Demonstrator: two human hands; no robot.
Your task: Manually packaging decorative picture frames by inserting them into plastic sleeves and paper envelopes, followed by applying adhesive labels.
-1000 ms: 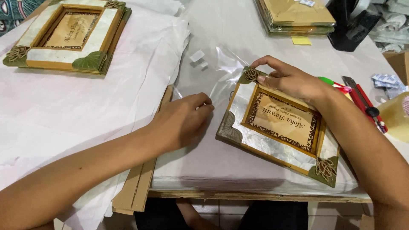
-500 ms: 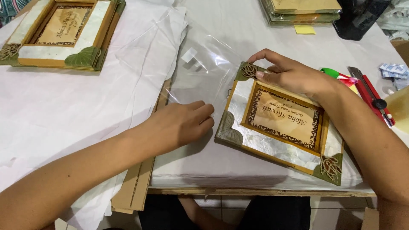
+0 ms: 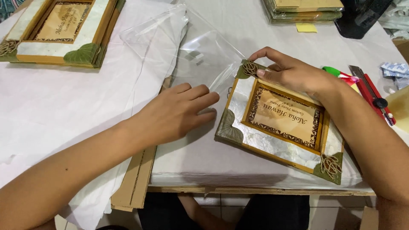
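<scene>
A decorated photo frame (image 3: 281,123) with a pearly border, green leaf corners and a tan insert lies tilted on the white table. My right hand (image 3: 289,72) pinches its far left corner. A clear plastic bag (image 3: 183,47) spreads up and to the left from that corner, its mouth at the frame's edge. My left hand (image 3: 174,113) lies flat, palm down, on the lower part of the bag just left of the frame, fingers together and pointing right.
Another similar frame (image 3: 64,32) rests at the far left. A stack of wrapped frames (image 3: 304,10) and a yellow note (image 3: 306,27) sit at the back. A red cutter (image 3: 375,98) lies at the right. Cardboard strips (image 3: 136,179) hang over the table's front edge.
The plastic bag has lifted and spread out toward the far left. My left hand has slid right, closer to the frame. My right hand keeps its pinch on the corner.
</scene>
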